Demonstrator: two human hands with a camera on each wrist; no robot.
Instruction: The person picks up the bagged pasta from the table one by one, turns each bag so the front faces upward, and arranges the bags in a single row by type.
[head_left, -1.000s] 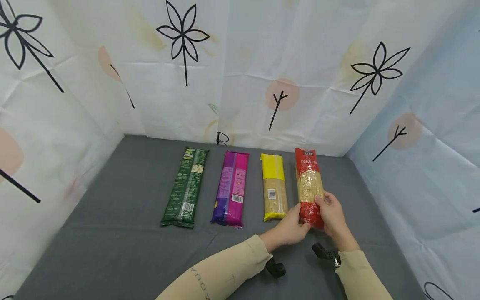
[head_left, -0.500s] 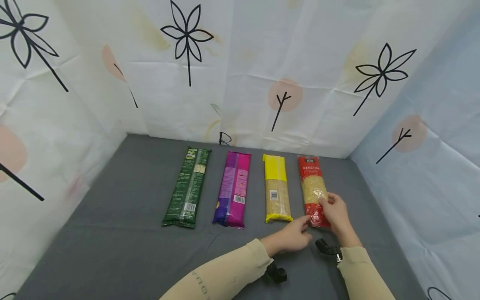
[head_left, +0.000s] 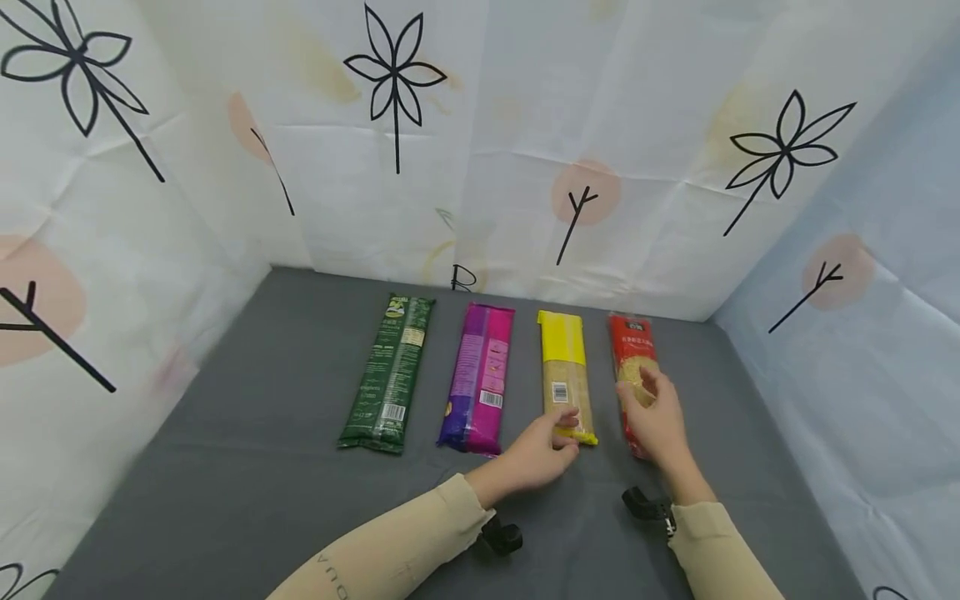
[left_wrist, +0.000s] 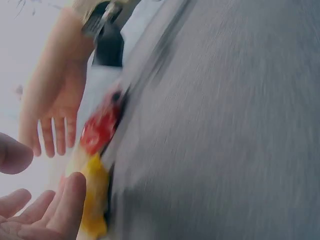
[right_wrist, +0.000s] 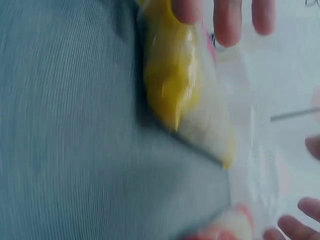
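Observation:
A red-and-clear packet of dried noodles (head_left: 628, 335) lies flat at the right end of a row. My right hand (head_left: 657, 421) hovers over its lower half, fingers loosely bent and holding nothing. Beside it is a yellow packet of noodles (head_left: 562, 340) with a barcode. My left hand (head_left: 534, 457) reaches across that packet's lower end, its fingers spread and relaxed. In the left wrist view, the left hand's fingers (left_wrist: 70, 205) overlap the yellow packet (left_wrist: 94, 195). The right wrist view is blurred and shows the yellow packet (right_wrist: 170, 90) near fingertips at the top.
A purple-and-pink packet (head_left: 476, 375) and a dark green packet (head_left: 388, 375) lie to the left, roughly parallel to the others. All rest on a grey cloth-covered table (head_left: 247, 492). White patterned curtains (head_left: 510, 100) enclose the back and sides.
Both hands have let go of the red packet, which now lies flat. My left hand has moved left to the yellow packet's lower end; the right has lifted slightly. The view has shifted a little.

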